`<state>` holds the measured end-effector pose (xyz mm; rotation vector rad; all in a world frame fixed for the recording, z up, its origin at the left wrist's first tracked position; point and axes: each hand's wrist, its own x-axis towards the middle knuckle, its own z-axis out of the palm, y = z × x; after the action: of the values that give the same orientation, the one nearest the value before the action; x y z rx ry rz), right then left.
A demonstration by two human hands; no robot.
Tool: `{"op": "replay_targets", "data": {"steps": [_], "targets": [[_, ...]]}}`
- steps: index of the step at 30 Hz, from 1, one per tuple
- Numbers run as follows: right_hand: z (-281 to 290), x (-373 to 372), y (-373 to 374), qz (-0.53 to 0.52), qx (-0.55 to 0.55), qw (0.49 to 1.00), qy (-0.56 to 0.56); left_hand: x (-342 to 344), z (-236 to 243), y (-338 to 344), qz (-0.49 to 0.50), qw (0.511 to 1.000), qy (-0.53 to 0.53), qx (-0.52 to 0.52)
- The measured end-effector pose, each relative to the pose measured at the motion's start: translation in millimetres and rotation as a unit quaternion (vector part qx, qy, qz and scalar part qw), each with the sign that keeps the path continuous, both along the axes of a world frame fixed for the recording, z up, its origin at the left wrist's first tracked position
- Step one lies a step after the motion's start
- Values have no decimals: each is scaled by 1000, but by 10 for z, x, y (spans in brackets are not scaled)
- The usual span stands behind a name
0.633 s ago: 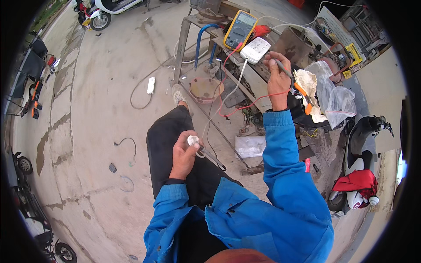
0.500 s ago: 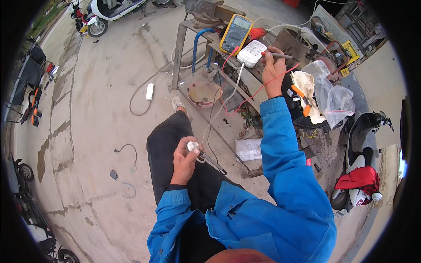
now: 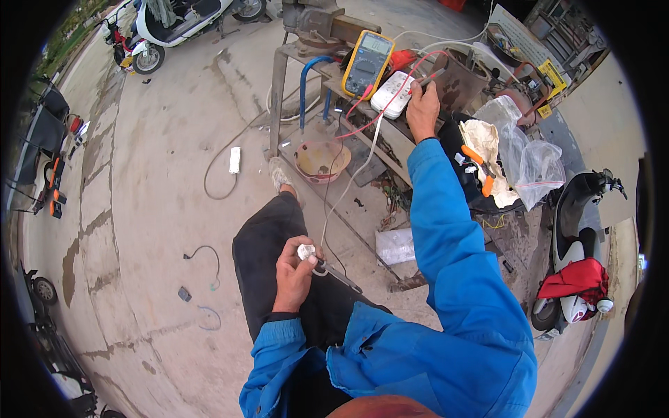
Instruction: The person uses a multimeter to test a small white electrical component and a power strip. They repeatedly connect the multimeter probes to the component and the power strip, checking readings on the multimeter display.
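My left hand [image 3: 293, 281], over my lap, is closed round a white plug [image 3: 306, 251] and a dark test probe [image 3: 340, 276], whose tip points down to the right. A white cord runs from there up to a white power strip [image 3: 392, 96] on the bench. Beside the strip's right edge, my right hand [image 3: 422, 113] pinches a test probe [image 3: 433, 75] with a red lead [image 3: 411, 72]. Whether its tip touches a socket I cannot tell. Left of the strip leans a yellow multimeter [image 3: 367, 65] with a lit-looking grey display.
Orange-handled pliers [image 3: 478, 161] lie on crumpled paper near clear plastic bags [image 3: 540, 167]. A vise [image 3: 313, 19] sits at the bench's far end, above a basin [image 3: 322, 161] on the floor. Another white strip [image 3: 235, 159] and loose cables lie left. Scooters [image 3: 575, 272] stand around.
My right hand has shifted slightly down and left. The red lead, which hung below my right wrist, now loops up over the power strip. My left hand stays almost still.
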<state>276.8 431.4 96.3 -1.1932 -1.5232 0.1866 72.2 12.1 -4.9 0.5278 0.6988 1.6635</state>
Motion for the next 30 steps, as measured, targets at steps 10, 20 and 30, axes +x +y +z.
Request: {"op": "replay_targets", "data": {"steps": [10, 20, 30], "targets": [[-69, -15, 123, -17, -36, 999, -4, 40, -24, 51, -8, 1000, 1, -8], [-116, -60, 204, -27, 10, 997, -74, 75, 0, 103, -19, 1000, 1, -21], [-167, -36, 247, -32, -13, 998, -50, 77, -17, 101, -20, 1000, 1, -12]]}}
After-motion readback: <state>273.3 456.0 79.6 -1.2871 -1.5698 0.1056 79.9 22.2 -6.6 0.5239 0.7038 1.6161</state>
